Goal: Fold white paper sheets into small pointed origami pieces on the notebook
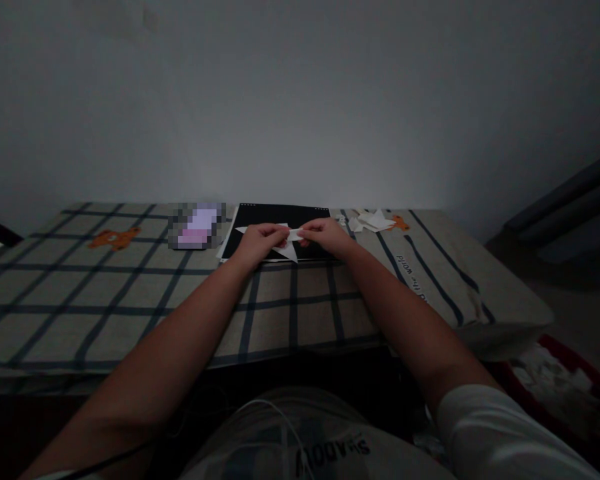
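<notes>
Both hands pinch a piece of white paper with pointed corners (289, 254) above a black pad (280, 212). My left hand (261, 241) is closed on the paper's left part, thumb and fingertips together. From the right, my right hand (326, 233) grips a narrow strip of the same paper between thumb and fingers. One white point sticks out to the left of my left hand, another toward the table's front. The fingers cover the paper's middle, so its full shape is hidden. White sheet edges show under the pad's left side.
A pixelated phone-like object (199, 227) lies left of the pad. White paper scraps (375, 221) lie to its right. The table has a checked cloth (145, 287) with orange bear prints. A red bin (570, 380) with crumpled paper stands below right. The wall borders the table's back.
</notes>
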A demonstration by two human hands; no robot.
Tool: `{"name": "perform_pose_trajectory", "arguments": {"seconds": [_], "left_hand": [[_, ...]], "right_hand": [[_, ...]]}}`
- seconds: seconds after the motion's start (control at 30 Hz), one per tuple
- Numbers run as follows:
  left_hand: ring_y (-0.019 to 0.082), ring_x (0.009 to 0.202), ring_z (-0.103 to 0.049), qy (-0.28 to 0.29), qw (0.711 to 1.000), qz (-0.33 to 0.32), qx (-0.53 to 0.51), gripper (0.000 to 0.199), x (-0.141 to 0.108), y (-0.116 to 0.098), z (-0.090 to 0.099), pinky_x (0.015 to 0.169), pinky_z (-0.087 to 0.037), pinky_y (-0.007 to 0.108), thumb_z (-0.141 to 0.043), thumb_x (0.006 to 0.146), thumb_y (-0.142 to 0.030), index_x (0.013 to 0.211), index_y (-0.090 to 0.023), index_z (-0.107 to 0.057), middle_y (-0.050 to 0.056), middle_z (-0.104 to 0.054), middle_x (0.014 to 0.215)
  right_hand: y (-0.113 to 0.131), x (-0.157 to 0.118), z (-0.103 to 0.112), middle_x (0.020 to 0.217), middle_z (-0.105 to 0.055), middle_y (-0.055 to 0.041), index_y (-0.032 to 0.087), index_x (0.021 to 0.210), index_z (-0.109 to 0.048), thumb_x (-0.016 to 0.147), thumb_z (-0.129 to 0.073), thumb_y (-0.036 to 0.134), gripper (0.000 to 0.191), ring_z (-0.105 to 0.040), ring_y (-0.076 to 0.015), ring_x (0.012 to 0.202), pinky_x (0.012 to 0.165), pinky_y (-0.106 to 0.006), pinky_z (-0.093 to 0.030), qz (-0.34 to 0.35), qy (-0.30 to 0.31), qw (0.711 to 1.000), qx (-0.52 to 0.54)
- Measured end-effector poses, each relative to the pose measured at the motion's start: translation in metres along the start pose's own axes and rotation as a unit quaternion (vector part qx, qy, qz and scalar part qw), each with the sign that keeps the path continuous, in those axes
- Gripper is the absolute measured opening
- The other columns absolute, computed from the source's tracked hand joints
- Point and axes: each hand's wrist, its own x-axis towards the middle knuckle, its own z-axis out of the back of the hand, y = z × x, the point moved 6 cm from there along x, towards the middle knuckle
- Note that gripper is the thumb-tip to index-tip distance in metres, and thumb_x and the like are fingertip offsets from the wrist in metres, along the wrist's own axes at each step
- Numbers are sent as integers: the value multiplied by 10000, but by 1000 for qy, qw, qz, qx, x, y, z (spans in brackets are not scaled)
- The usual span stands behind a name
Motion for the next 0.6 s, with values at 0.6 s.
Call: {"name": "perform_pose_trajectory", "arguments": {"seconds": [0.6], "left_hand": [[171, 698, -636, -3, 991, -63, 122, 322, -3, -9, 2, 662, -473, 276, -694, 771, -459, 866, -162, -775, 56, -744, 778]], "right_hand": [[1, -2, -3, 669, -706, -24, 156, 756, -681, 755, -750, 322, 180, -643, -124, 612, 636, -261, -517, 17, 12, 1000, -8]]}}
